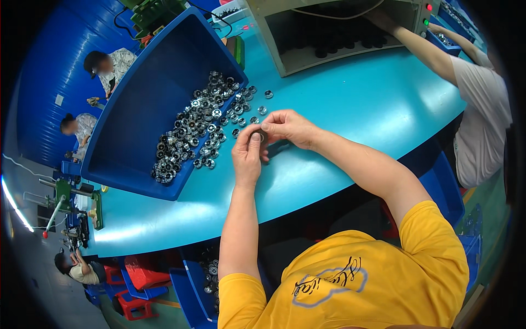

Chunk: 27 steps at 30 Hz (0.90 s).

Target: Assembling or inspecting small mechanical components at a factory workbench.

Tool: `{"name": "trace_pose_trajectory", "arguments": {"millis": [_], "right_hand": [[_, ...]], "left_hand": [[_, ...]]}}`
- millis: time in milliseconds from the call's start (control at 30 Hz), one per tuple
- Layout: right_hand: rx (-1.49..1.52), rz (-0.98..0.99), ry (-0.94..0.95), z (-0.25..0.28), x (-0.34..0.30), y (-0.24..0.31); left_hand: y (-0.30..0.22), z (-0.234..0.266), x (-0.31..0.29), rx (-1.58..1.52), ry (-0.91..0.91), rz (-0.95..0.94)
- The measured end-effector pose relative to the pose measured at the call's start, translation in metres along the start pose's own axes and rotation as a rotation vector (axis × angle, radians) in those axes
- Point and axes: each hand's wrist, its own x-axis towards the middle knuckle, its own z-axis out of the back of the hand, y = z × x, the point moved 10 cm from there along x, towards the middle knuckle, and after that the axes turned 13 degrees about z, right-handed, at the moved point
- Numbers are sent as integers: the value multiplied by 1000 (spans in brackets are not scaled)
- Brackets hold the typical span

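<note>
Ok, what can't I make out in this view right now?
All in the head view:
- Small part: mostly covered by the left hand and right hand; its full shape is unclear.
- Dark pieces in the grey box: lost in shadow, uncountable.
- Green machine: cut off by the top edge.

Desk (339,104): it is before the person.
Bin (139,88): on the desk, to the left of the hands.
Round parts (189,123): heaped in the bin, toward its right side; others lie on the desk just beside it.
Left hand (246,156) and right hand (290,129): together above the desk, a small piece (262,137) between their fingers.
Cabinet (272,33): on the desk's far side, beyond the hands.
Co-worker (482,104): at the right.
Stools (142,272): on the floor, at the lower left.
</note>
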Motion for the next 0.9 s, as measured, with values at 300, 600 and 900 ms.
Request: {"name": "trace_pose_trajectory", "arguments": {"millis": [300, 600, 900], "right_hand": [[-24, 31, -28, 3, 2, -2], [-297, 31, -108, 12, 1, 0], [121, -6, -57, 5, 1, -2]], "left_hand": [[-4, -11, 1, -19, 49, -25], [1, -12, -1, 290, -51, -179], [-9, -12, -7, 80, -43, -60]]}}
